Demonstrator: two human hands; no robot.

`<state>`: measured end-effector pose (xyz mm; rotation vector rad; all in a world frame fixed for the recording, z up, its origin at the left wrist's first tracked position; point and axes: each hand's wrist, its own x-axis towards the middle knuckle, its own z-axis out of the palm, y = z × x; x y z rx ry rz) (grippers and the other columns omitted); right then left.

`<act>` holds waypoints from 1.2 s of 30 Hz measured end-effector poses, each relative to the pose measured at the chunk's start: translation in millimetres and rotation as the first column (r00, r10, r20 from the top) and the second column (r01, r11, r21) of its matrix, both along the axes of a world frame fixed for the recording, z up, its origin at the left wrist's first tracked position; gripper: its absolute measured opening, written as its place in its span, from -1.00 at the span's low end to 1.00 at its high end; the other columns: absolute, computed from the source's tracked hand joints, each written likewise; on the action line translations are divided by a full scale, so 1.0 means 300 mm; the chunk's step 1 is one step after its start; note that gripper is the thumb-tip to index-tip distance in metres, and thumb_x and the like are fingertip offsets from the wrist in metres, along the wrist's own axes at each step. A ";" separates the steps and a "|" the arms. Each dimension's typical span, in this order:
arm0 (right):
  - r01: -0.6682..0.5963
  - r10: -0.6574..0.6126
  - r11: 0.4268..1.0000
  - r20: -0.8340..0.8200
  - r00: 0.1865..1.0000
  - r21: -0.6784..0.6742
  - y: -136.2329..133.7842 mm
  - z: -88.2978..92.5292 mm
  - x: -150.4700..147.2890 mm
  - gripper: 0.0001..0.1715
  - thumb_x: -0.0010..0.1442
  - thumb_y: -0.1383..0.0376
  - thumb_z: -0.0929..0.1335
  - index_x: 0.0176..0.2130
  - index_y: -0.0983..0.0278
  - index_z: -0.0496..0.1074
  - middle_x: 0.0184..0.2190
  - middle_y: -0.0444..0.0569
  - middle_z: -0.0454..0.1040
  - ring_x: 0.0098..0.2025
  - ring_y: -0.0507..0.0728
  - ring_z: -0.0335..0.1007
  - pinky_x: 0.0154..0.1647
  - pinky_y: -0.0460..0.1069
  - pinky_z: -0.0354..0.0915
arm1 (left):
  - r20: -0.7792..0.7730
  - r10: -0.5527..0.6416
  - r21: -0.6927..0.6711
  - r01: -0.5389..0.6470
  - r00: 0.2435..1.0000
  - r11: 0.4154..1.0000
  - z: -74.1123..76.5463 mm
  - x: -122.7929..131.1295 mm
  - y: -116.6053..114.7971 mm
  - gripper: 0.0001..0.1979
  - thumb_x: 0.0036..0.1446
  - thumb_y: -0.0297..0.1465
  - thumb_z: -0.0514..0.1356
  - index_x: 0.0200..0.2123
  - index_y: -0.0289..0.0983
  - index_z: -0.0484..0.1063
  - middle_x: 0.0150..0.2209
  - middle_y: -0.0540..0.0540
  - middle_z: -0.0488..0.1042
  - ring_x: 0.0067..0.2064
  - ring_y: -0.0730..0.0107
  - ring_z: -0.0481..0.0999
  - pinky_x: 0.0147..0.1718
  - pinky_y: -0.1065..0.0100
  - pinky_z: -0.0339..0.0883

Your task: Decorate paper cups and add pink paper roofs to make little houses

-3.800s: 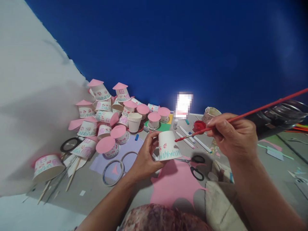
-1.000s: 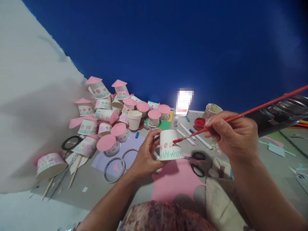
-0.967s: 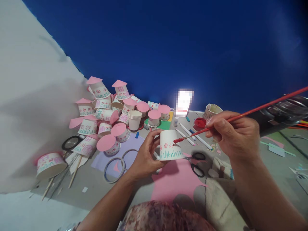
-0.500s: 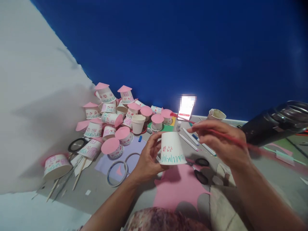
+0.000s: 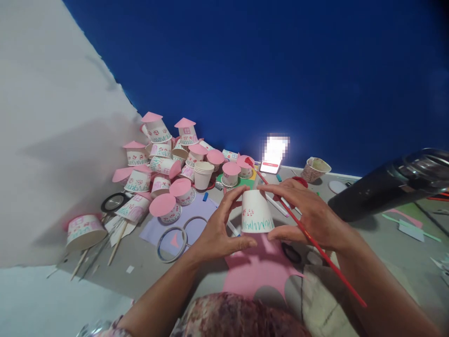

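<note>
An upside-down white paper cup (image 5: 257,210) is held up in front of me, with red dots and green grass strokes drawn on its side. My left hand (image 5: 220,229) grips its left side, thumb near the rim and fingers at the top. On the other side, my right hand (image 5: 312,215) closes thumb and fingers around the cup. A thin red-handled paintbrush (image 5: 329,262) also lies in my right hand, its red tip pointing away. Beneath the cup is a cut pink paper sheet (image 5: 245,276).
Decorated cups with pink paper roofs (image 5: 163,206) are piled at left. Plain stacked cups (image 5: 203,175), tape rings (image 5: 171,244) and purple paper (image 5: 150,238) lie nearby. A lit phone (image 5: 270,166) leans at the back; a patterned cup (image 5: 314,171) and dark bottle (image 5: 382,187) stand right.
My right hand has moved left and down onto the cup, with the paintbrush still in it. The cup has shifted slightly right, in my left hand.
</note>
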<state>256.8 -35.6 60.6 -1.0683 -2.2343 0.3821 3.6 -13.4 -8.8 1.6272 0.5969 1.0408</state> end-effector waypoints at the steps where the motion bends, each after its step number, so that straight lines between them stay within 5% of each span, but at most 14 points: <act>1: -0.004 0.004 1.000 0.004 1.000 -0.004 0.002 0.001 -0.002 -0.05 0.10 -0.08 0.59 0.35 0.09 0.35 0.00 0.11 0.59 -0.02 0.35 0.51 -0.06 0.20 0.48 | -0.048 0.017 0.031 -0.015 0.999 0.999 0.002 -0.005 0.002 0.00 -0.03 -0.27 0.56 0.43 0.03 0.21 0.45 -0.19 0.20 0.49 -0.15 0.15 0.44 -0.08 0.10; 4: 0.006 -0.007 0.999 -0.039 0.999 -0.041 0.000 0.005 0.000 -0.04 0.07 -0.03 0.62 0.34 0.08 0.38 0.07 0.11 0.60 -0.01 0.34 0.54 -0.05 0.20 0.50 | -0.114 0.048 0.094 -0.037 0.992 0.995 0.007 -0.011 0.008 -0.10 0.01 -0.45 0.49 0.39 0.02 0.27 0.39 -0.19 0.26 0.44 -0.12 0.21 0.39 -0.05 0.21; 6: 0.067 -0.073 0.997 -0.161 0.984 -0.044 -0.008 0.010 0.011 -0.26 0.18 0.08 0.58 0.29 0.03 0.45 0.09 0.06 0.61 -0.04 0.29 0.57 -0.03 0.18 0.49 | -0.110 0.059 0.088 -0.050 0.992 0.995 0.007 -0.010 0.012 -0.12 0.00 -0.52 0.45 0.36 0.04 0.29 0.37 -0.17 0.25 0.42 -0.09 0.24 0.36 -0.01 0.27; 9: 0.173 -0.170 0.984 -0.480 0.860 -0.038 -0.025 0.017 0.036 -0.70 0.37 0.21 0.43 0.07 0.01 0.63 -0.12 0.00 0.70 -0.21 0.24 0.59 -0.20 0.14 0.47 | -0.069 0.074 0.034 -0.072 0.995 0.997 0.004 -0.007 0.018 -0.12 -0.03 -0.57 0.44 0.33 0.04 0.30 0.36 -0.15 0.24 0.40 -0.05 0.28 0.33 0.04 0.31; 12: 0.148 -0.170 0.985 -0.657 0.734 -0.090 -0.032 0.028 0.052 -0.77 0.39 0.13 0.39 -0.13 -0.06 0.71 -0.39 0.00 0.67 -0.40 0.26 0.50 -0.39 0.19 0.40 | -0.031 0.078 -0.014 -0.078 0.997 0.997 -0.001 -0.004 0.020 -0.15 -0.04 -0.57 0.44 0.31 -0.01 0.32 0.33 -0.17 0.25 0.39 -0.05 0.30 0.32 0.05 0.32; 18: 0.045 -0.104 0.993 -0.648 0.755 -0.106 -0.027 0.039 0.052 -0.79 0.34 0.09 0.42 -0.22 -0.07 0.71 -0.54 0.01 0.54 -0.48 0.30 0.46 -0.44 0.27 0.39 | -0.040 0.081 -0.015 -0.081 0.996 0.997 -0.003 -0.001 0.016 -0.17 -0.04 -0.55 0.44 0.29 0.00 0.33 0.30 -0.15 0.27 0.34 -0.02 0.34 0.28 0.07 0.35; 25: 0.110 -0.148 0.989 -0.661 0.736 -0.100 -0.035 0.034 0.048 -0.82 0.35 0.21 0.45 -0.29 0.07 0.68 -0.52 -0.03 0.55 -0.52 0.17 0.43 -0.54 0.10 0.31 | -0.067 0.075 0.003 -0.075 0.995 0.997 0.003 -0.004 0.007 -0.17 -0.04 -0.56 0.41 0.29 0.01 0.33 0.28 -0.15 0.28 0.31 -0.01 0.36 0.27 0.07 0.36; 36: 0.118 -0.154 0.988 -0.591 0.792 -0.100 -0.040 0.036 0.038 -0.78 0.40 0.22 0.40 -0.28 0.04 0.66 -0.49 -0.04 0.57 -0.47 0.19 0.46 -0.53 0.11 0.35 | -0.077 0.067 0.051 -0.063 0.995 0.997 0.000 0.001 0.002 -0.18 -0.04 -0.54 0.41 0.30 0.00 0.33 0.27 -0.15 0.27 0.29 -0.01 0.37 0.26 0.07 0.38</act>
